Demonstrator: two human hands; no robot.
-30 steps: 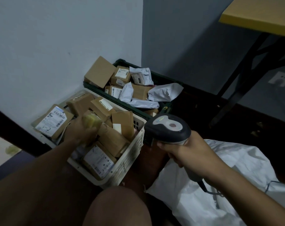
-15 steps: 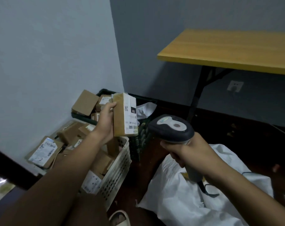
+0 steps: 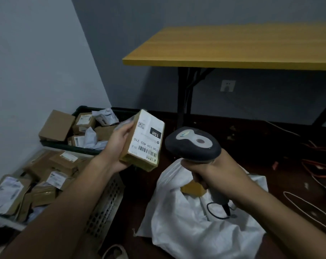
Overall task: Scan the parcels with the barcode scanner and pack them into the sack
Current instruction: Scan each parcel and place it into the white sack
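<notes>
Head view: left hand (image 3: 119,141) grasps a box (image 3: 144,140) from its left side, fingers wrapped behind it, white label and barcode facing up and right. Right hand (image 3: 216,171) is clenched round the handle of the scanner (image 3: 193,143), head aimed left at the box, just beside it. Below them the white sack (image 3: 186,221) lies open on the floor, one brown parcel (image 3: 193,188) inside. Near left, a white crate (image 3: 106,200) full of parcels; beyond it a dark crate (image 3: 80,148) with more. Far right, a yellow table (image 3: 233,47).
</notes>
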